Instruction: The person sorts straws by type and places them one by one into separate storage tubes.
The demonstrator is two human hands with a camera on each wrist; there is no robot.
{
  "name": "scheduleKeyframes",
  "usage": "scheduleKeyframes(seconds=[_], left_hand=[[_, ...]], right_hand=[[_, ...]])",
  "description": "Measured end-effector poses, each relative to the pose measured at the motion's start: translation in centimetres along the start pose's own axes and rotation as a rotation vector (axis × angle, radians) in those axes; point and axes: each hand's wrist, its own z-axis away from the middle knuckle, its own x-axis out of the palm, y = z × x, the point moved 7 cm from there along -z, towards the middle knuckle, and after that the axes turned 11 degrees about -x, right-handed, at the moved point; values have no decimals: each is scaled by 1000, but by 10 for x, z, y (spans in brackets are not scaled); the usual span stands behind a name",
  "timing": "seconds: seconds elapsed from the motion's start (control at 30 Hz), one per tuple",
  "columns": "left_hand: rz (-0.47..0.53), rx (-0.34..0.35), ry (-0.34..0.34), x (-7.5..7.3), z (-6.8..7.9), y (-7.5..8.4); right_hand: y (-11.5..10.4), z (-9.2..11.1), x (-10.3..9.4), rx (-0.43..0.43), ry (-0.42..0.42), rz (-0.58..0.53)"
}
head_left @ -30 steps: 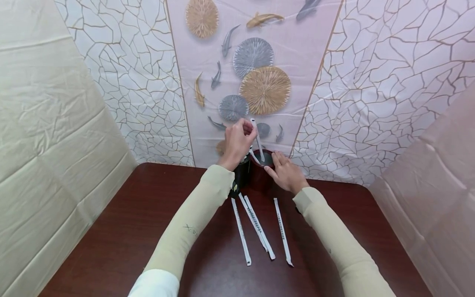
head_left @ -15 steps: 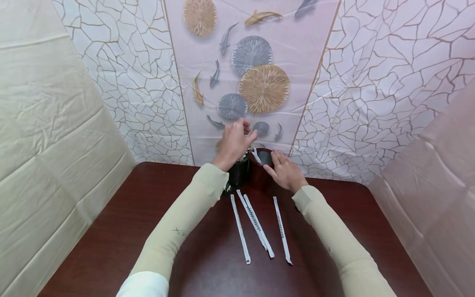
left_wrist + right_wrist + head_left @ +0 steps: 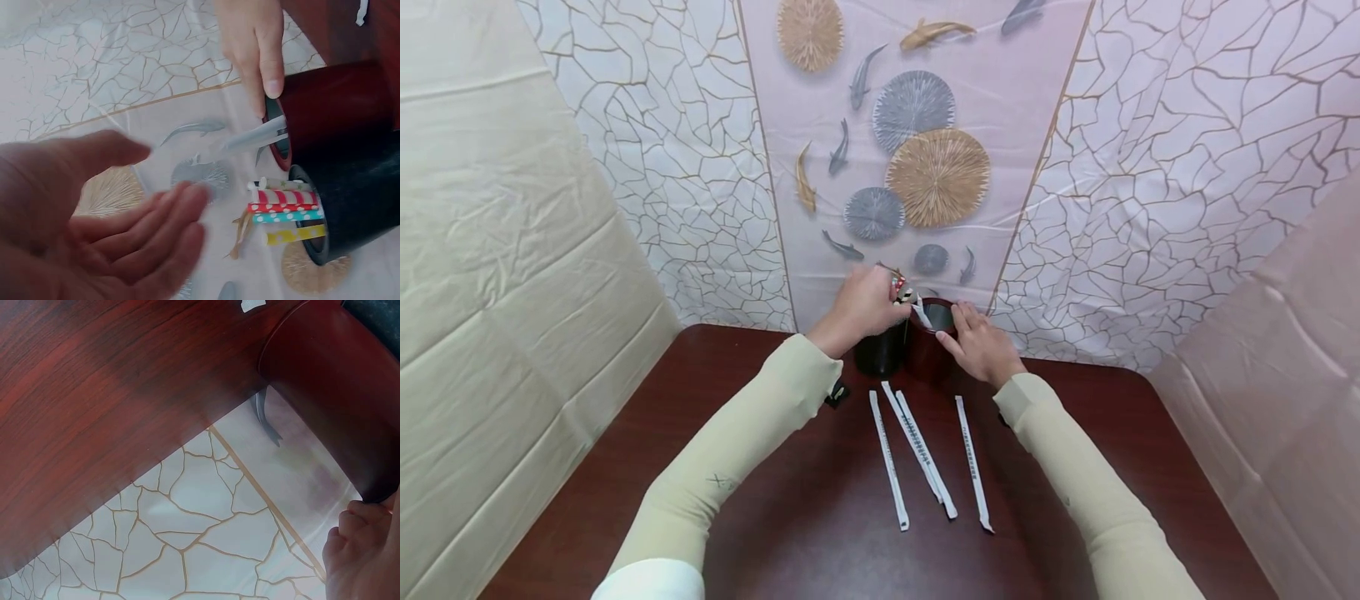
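The left hand (image 3: pixel 868 302) (the nearer one) held nothing, fingers relaxed; the patterned straws (image 3: pixel 284 207) projected lengthwise toward it from the black cup (image 3: pixel 362 194). The right hand's (image 3: pixel 987 346) straight fingers touched the red cup (image 3: pixel 337 112).

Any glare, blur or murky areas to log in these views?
Head view: a pale sheen lies on the tabletop near the bottom edge; left wrist view: the left hand looks blurred, while the patterned straws show fairly clear stripes and dots; right wrist view: the maroon cup darkens into shadow towards its rim, and the right hand is cropped.
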Motion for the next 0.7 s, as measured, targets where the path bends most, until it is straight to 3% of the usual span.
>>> scheduleKeyframes(seconds=[0.13, 0.23, 0.5, 0.7], left_hand=[[-97, -67, -191, 19, 9, -11], [-97, -114, -269, 34, 14, -22], [-96, -166, -360, 77, 25, -53], [-40, -224, -371, 105, 37, -73]], right_hand=[[0, 1, 0, 0, 2, -7], [1, 1, 0, -4, 10, -5], [1, 1, 1, -13, 18, 9], [1, 0, 2, -12, 21, 14]])
